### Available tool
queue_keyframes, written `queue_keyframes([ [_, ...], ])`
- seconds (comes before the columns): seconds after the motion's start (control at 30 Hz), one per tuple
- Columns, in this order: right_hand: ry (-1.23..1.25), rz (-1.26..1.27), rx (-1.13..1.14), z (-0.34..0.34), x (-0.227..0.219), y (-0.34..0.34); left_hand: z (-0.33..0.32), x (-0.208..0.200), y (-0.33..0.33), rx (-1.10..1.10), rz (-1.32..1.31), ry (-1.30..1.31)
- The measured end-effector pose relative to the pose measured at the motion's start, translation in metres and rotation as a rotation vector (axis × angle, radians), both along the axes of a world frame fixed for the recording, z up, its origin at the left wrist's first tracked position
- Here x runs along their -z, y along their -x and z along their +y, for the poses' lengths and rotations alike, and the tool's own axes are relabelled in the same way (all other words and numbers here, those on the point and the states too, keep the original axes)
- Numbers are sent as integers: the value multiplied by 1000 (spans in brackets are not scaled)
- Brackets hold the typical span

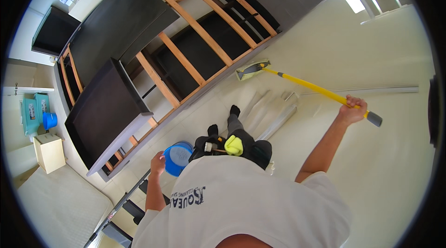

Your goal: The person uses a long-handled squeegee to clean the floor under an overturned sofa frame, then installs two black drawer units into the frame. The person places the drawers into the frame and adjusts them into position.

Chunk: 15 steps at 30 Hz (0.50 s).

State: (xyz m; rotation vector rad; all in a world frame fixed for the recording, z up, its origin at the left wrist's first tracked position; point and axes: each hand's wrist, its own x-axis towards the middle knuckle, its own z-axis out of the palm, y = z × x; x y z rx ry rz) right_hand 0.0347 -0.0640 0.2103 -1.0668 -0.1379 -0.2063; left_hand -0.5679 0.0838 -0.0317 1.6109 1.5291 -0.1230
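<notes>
Mop (pixel 302 84) is what I see in the right hand (pixel 354 109), fingers wrapped firmly around its yellow pole (pixel 325 93); its flat head (pixel 252 70) sits just beside the slatted bed frame (pixel 181 59). The left hand (pixel 158 164) I see beside the blue bucket (pixel 172 169); I cannot tell whether it grasps anything.

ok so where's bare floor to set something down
Tile lies bare between the slatted bed frame and the black-socked feet. It's crowded around the blue bucket by the left hand, and among pale strips right of the feet.
</notes>
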Motion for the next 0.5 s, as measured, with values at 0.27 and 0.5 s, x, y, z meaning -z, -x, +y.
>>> queue_keyframes([
  [0.27, -97, 141, 160, -3, 191, -51, 4, -12, 6, 17, 104, -68],
  [0.5, -197, 378, 446, -63, 208, 8, 30, -22, -40, 178, 80, -115],
])
